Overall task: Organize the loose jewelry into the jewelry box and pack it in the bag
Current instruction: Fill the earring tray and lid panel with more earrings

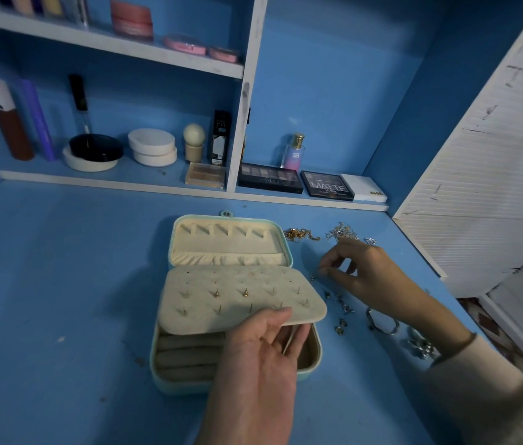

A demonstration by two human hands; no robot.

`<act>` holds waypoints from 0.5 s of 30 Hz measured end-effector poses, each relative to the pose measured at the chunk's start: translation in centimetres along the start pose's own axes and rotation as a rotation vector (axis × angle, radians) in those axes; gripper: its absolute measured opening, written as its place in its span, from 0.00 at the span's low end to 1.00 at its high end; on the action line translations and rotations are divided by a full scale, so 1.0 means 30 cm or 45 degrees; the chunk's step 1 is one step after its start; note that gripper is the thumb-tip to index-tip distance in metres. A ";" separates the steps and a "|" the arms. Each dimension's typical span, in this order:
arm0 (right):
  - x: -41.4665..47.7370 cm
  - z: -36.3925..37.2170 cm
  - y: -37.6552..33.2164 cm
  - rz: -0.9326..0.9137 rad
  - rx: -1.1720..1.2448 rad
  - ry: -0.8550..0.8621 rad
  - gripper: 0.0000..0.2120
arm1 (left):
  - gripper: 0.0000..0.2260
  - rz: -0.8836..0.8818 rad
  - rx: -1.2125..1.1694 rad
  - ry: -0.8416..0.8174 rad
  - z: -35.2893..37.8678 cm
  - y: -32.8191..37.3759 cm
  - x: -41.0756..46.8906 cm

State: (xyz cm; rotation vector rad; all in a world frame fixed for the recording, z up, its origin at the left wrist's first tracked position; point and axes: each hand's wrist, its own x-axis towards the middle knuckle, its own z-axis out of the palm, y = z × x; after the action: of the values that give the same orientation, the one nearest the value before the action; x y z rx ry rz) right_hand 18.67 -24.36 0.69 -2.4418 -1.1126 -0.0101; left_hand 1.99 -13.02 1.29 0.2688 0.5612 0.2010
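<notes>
Jewelry box (164, 377), pale teal outside and cream inside, sits open on the blue desk (61, 284), its lid (231, 239) laid back flat toward the shelves. The left hand (260, 354) grips the near edge of the earring panel (237, 293), thumb on top and fingers curled underneath, holding it lifted clear of the box's lower tray. Thin posts stick up through the panel, and 2 of them carry gold ends. Under the raised panel I can see the padded ring rolls (189, 351) in the left part of the tray.

The right hand (359, 271) hangs low over the desk just right of the box, thumb and forefinger drawn together in a pinch, the other fingers curled. I cannot tell whether anything is caught between those fingertips; it would be too small to see.

Loose pieces lie on the desk on that same side. A scatter of small earrings (340, 303) sits near the box's right edge below the hand, a silver bangle (382, 321) lies beside the wrist, and a silver cluster (419, 345) is tucked against the cream sleeve. Farther back, beside the lid, are a tangle of gold chains (298, 234) and a tangle of silver chains (342, 232).

Makeup palettes (270, 178) and a perfume bottle (295, 149) stand on the low shelf behind.
</notes>
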 end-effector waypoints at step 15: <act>-0.031 0.013 0.057 0.153 0.003 0.067 0.04 | 0.11 -0.017 -0.002 -0.008 -0.001 0.002 0.001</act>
State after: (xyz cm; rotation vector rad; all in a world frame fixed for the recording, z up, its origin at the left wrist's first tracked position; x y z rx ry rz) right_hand 19.18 -25.85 -0.53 -2.4873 -0.9415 -0.0355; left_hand 1.99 -12.94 1.26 0.2642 0.5563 0.1877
